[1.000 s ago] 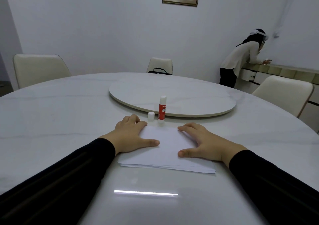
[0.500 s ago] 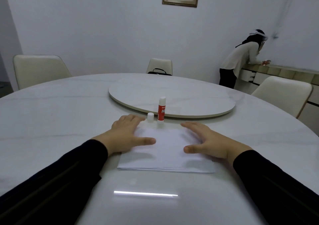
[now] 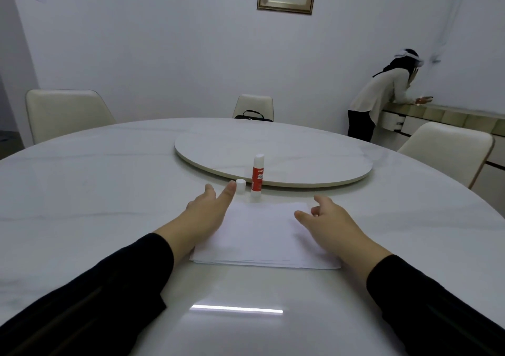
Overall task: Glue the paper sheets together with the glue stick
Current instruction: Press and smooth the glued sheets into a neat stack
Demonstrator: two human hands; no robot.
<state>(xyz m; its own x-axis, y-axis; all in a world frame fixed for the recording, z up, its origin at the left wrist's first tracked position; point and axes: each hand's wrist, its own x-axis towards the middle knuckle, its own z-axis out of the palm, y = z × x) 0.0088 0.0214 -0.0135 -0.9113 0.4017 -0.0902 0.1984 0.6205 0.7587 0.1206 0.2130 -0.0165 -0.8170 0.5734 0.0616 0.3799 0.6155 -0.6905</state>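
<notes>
Upright red-and-white glue stick (image 3: 257,174) sits just past the stacked white paper sheets (image 3: 266,235), small white cap (image 3: 240,186) beside it. Left hand (image 3: 209,213) and right hand (image 3: 330,226) both spread, empty, over the marble surface (image 3: 95,191).

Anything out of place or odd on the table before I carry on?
Only that the glue stick stands uncapped; its white cap sits apart on the table, left of it. The paper sheets lie flat, edges slightly uneven.
</notes>
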